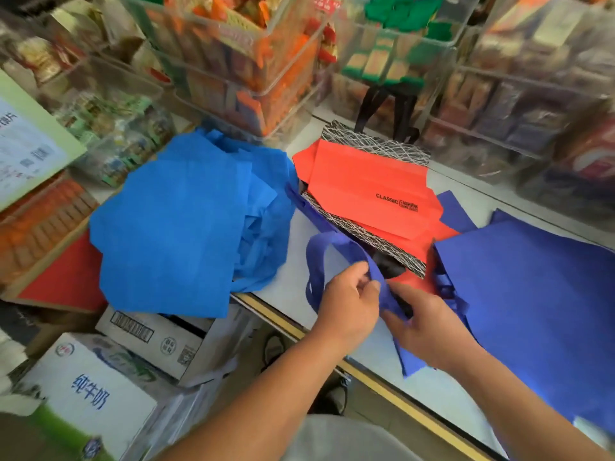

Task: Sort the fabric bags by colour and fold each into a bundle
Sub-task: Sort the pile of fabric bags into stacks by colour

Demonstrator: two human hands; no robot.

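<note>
Here, both hands work just in front of the orange bag (362, 181), which lies flat on the white counter (289, 237) over a black-and-white patterned bag (379, 144). The left hand (347, 301) pinches the looped handle (329, 244) of a dark blue bag (539, 294) between thumb and curled fingers. The right hand (429, 331) grips the same strap lower down, its fingers tucked under the fabric. The dark blue bag's body spreads to the right of the orange bag and overlaps its near corner. Just left of the orange bag sits a crumpled heap of light blue bags (173, 221). Behind it stand clear bins of packaged snacks (253, 61). Below the counter, to the left, are cardboard cartons (100, 377).
</note>
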